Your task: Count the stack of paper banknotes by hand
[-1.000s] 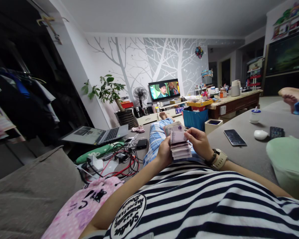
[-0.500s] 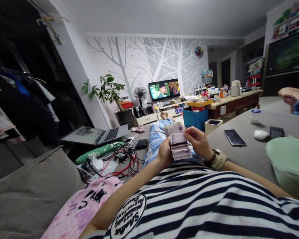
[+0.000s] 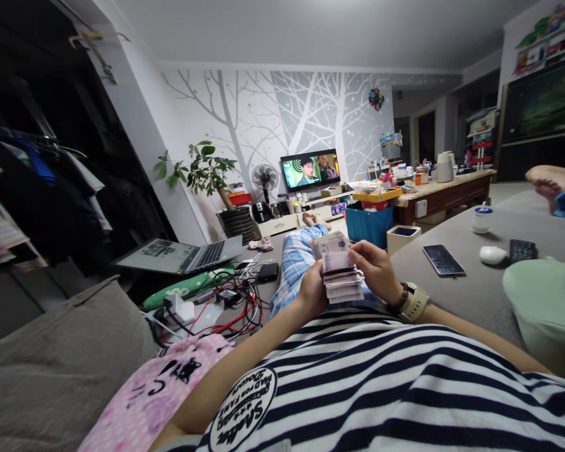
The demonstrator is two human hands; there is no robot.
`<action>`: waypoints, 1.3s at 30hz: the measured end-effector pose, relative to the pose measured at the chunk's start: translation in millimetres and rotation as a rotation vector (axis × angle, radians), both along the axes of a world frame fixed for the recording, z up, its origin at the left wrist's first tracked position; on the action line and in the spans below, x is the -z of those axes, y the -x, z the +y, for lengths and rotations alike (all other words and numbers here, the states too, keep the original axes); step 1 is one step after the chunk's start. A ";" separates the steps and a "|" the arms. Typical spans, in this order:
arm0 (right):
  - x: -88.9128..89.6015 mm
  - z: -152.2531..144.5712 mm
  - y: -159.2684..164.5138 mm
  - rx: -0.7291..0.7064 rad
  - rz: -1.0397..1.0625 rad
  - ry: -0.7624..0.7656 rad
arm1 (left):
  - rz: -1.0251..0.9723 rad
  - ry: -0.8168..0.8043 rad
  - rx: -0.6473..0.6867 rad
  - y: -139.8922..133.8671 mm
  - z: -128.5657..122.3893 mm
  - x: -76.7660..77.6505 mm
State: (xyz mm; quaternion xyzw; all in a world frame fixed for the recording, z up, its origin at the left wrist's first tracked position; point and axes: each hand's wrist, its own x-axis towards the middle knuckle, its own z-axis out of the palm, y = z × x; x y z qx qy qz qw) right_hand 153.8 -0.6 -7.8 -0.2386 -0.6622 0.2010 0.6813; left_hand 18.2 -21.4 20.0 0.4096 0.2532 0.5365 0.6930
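The left hand (image 3: 312, 290) is gripping the notes (image 3: 338, 260) by their left edge, right above the trousers (image 3: 289, 258), the whole fan running lengthwise away from the shirt (image 3: 381, 376)! The right hand (image 3: 375, 269) is closing thumb and finger at the upper notes' right edge, so the notes are sitting between both hands, neither nearer. Rightward, the phone (image 3: 443, 260) is lying near the sofa's (image 3: 483, 292) far edge.

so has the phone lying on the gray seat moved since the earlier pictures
No, the phone lies in the same spot, judged against the wooden table beyond it.
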 end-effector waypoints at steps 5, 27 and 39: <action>0.0 0.6 -0.2 0.010 -0.002 -0.001 | 0.005 0.024 -0.010 -0.1 2.0 1.9; -0.2 8.5 -2.4 0.168 -0.070 0.156 | -0.033 0.066 -0.065 2.0 2.6 2.6; 0.4 7.7 -2.8 0.166 -0.071 0.062 | -0.055 0.045 -0.040 1.4 4.9 2.1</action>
